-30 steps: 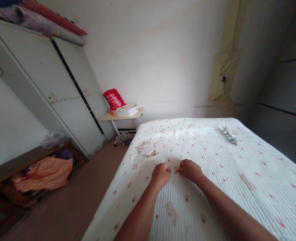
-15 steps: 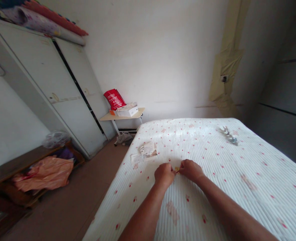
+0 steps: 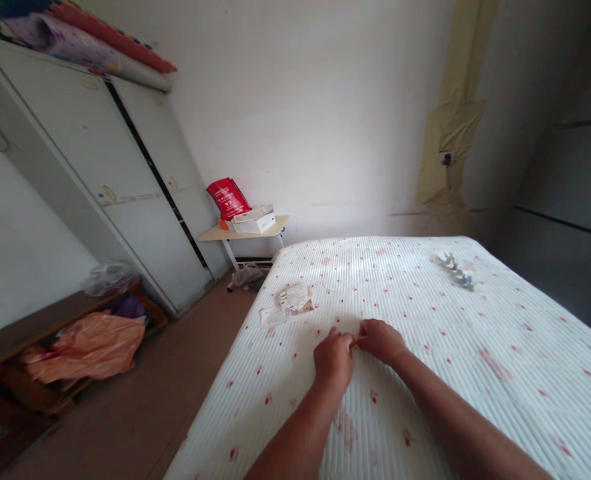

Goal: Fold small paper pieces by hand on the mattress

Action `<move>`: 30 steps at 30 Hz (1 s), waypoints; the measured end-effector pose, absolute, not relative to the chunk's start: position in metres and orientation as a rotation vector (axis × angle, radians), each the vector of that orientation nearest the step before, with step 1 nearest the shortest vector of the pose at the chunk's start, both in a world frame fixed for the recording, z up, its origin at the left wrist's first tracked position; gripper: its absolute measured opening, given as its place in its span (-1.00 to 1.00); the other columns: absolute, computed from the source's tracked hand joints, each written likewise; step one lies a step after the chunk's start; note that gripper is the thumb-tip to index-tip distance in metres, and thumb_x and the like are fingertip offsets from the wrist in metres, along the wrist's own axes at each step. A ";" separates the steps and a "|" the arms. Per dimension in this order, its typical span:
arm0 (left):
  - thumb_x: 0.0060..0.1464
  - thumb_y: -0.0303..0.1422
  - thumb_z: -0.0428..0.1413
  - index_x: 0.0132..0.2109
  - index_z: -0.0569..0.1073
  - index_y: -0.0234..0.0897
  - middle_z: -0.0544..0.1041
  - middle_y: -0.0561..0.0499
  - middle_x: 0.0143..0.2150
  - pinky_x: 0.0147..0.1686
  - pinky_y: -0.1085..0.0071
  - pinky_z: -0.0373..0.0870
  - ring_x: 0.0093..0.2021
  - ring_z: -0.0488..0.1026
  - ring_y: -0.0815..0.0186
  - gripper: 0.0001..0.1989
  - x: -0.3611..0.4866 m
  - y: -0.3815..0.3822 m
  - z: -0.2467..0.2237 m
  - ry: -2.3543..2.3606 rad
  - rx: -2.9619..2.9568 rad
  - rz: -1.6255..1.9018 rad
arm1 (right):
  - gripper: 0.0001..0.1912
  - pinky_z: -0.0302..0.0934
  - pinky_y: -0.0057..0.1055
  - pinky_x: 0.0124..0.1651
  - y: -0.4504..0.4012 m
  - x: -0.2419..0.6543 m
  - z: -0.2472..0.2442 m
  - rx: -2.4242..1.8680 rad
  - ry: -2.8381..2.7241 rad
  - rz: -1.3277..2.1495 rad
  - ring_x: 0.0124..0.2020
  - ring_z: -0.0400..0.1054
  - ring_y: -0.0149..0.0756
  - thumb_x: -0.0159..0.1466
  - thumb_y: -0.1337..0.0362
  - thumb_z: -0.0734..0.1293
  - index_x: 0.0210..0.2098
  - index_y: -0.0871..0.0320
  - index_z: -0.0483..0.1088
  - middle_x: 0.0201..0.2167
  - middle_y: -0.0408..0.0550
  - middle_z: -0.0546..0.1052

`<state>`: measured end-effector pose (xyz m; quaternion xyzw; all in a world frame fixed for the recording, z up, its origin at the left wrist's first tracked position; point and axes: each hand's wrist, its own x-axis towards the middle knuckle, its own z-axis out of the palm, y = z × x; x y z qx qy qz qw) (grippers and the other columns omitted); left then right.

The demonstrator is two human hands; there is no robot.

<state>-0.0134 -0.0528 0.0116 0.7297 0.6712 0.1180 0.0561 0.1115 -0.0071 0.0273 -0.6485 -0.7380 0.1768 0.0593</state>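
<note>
Over the white quilted bed cover (image 3: 395, 413), my left hand (image 3: 334, 359) and my right hand (image 3: 382, 342) are closed in a pinch, fingertips almost meeting. A tiny yellowish bit (image 3: 355, 340) shows between them; it is too small to name, and the fingers hide most of it. Several printed paper scraps (image 3: 291, 303) lie beyond my left hand. Farther off to the right rests a small greyish-white object with a jagged outline (image 3: 456, 272).
A small table (image 3: 215, 233) by the far wall carries a red bag (image 3: 228, 199) and a white box (image 3: 255, 221). Grey cabinets (image 3: 100, 153) stand at left, near a low wooden bench (image 3: 20, 327) with an orange plastic bag (image 3: 90, 347). A socket (image 3: 446, 159) is on the wall.
My left hand has shifted slightly right, closer to my right hand, and turned a little. The small yellowish and reddish thing between the fingertips is now more covered. My right hand has barely moved.
</note>
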 end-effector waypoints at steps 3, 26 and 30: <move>0.17 -0.40 -0.14 -0.17 0.45 -0.14 0.42 0.01 -0.20 -0.29 0.47 0.28 -0.23 0.40 0.36 -0.73 -0.012 -0.059 0.012 2.009 2.331 0.274 | -0.82 0.04 -0.44 -0.43 -0.007 0.112 0.027 -1.974 -2.231 0.536 -0.32 0.40 -0.21 0.09 0.23 0.24 -0.39 0.15 0.44 -0.38 0.02 0.51; 0.18 -0.44 -0.20 -0.12 0.42 -0.21 0.37 -0.07 -0.16 -0.26 0.37 0.32 -0.13 0.30 0.24 -0.69 -0.012 -0.070 0.015 1.960 2.497 0.157 | -0.89 -0.02 -0.50 -0.41 -0.002 0.120 0.022 -1.888 -2.235 0.618 -0.29 0.36 -0.31 0.07 0.33 0.26 -0.41 0.12 0.42 -0.35 -0.09 0.51; 0.18 -0.45 -0.20 -0.12 0.42 -0.22 0.37 -0.08 -0.16 -0.25 0.38 0.30 -0.13 0.29 0.25 -0.69 -0.013 -0.070 0.014 1.968 2.474 0.166 | -0.89 -0.03 -0.50 -0.42 -0.003 0.120 0.022 -1.888 -2.238 0.620 -0.33 0.36 -0.32 0.08 0.28 0.27 -0.40 0.13 0.41 -0.38 -0.09 0.50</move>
